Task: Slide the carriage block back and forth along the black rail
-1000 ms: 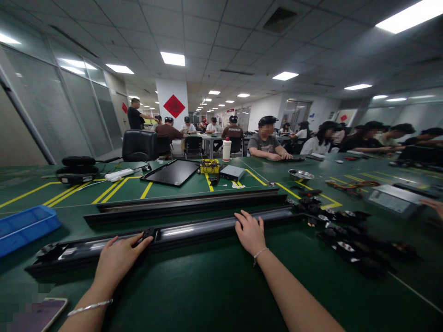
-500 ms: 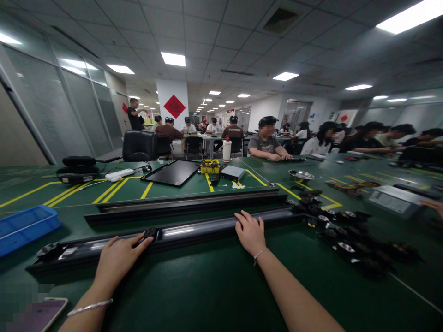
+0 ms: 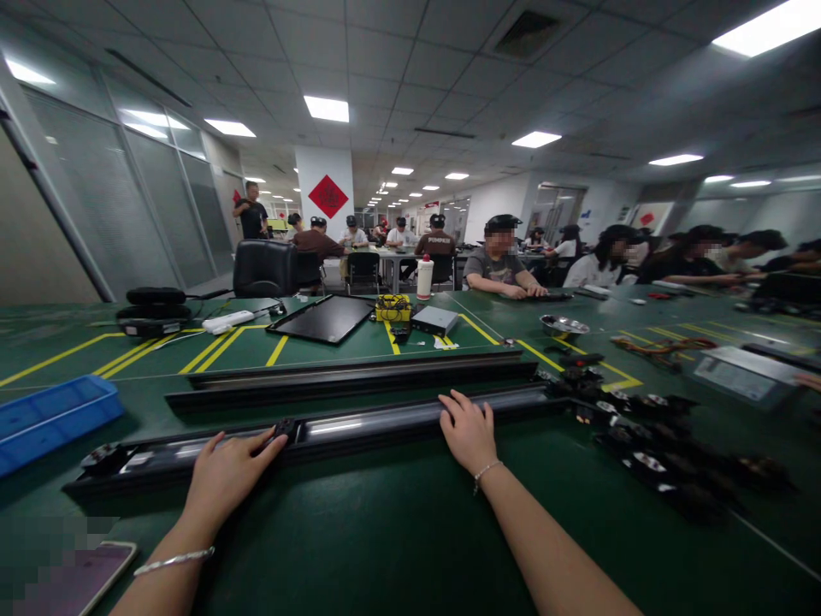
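Observation:
A long black channel rail [image 3: 378, 425] with a shiny inner strip lies crosswise in front of me. My left hand [image 3: 229, 470] is over its left half, thumb and forefinger closed on a small black block [image 3: 284, 429] set inside the channel. The block's exact kind is too small to make out. On the rail's right half rests my right hand [image 3: 469, 434], fingers apart on the near edge, holding nothing. At the rail's left end sits a black part with a silvery round face [image 3: 103, 457]. Behind this rail lie more black rails [image 3: 359, 375], parallel to it.
Several black parts with silver discs [image 3: 647, 462] are piled at the right. A blue tray [image 3: 57, 419] is at the left, a phone [image 3: 96, 577] at the near left. Beyond stand a black panel [image 3: 324, 319], a yellow box [image 3: 392, 308], a metal bowl [image 3: 564, 326] and a white bottle [image 3: 424, 278].
The camera view has shifted slightly, so everything sits a little further right. Both hands keep their places on the rail, the left still at the black block.

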{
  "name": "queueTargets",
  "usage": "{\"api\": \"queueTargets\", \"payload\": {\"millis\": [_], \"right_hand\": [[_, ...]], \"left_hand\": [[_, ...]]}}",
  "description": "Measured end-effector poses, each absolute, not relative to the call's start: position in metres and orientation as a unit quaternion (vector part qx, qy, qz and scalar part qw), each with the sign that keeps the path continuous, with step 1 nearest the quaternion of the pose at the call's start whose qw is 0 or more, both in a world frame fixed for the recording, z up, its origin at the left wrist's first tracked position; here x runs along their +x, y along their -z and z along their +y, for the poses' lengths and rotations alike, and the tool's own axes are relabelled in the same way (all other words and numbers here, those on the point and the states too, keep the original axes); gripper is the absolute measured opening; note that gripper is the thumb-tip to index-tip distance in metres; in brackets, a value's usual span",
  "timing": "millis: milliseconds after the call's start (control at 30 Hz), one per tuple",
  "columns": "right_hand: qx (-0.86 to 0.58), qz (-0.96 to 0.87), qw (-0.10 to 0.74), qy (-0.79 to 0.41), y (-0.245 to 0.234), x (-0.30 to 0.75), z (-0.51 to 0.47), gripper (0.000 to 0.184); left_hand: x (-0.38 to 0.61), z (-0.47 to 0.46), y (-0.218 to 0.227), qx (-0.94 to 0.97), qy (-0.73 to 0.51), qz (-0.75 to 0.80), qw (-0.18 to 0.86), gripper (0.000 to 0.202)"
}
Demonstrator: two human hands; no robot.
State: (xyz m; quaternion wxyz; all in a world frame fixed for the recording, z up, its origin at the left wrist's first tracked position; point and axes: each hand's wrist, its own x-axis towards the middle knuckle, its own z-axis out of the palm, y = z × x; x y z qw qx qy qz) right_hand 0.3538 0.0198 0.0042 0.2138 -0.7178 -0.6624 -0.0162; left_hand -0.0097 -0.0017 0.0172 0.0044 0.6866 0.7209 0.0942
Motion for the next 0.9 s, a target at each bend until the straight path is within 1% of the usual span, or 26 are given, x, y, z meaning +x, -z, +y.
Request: {"api": "queueTargets", "payload": {"millis": [167,333,667,900], "right_hand": [[-0.718,-0.663,0.212,0.02,-0.0036,0.3535,0.02,0.04],[-0.721,-0.662,0.205,0.021,-0.005,0.3529,0.019,0.041],[-0.718,-0.664,0.207,0.017,-0.005,0.3532,0.0186,0.041],[-0.714,-0.662,0.227,0.022,-0.0018,0.354,0.0199,0.04]], "left_hand": [[-0.0054,-0.0036,-0.0186,0.663,-0.131,0.737,0.01,0.053],[-0.0046,-0.0039,-0.0192,0.652,-0.165,0.74,0.026,0.042],[-0.0094,-0.0025,-0.0183,0.658,-0.162,0.735,0.032,0.042],[-0.0048,-0.0035,-0.0223,0.661,-0.147,0.735,0.033,0.04]]}}
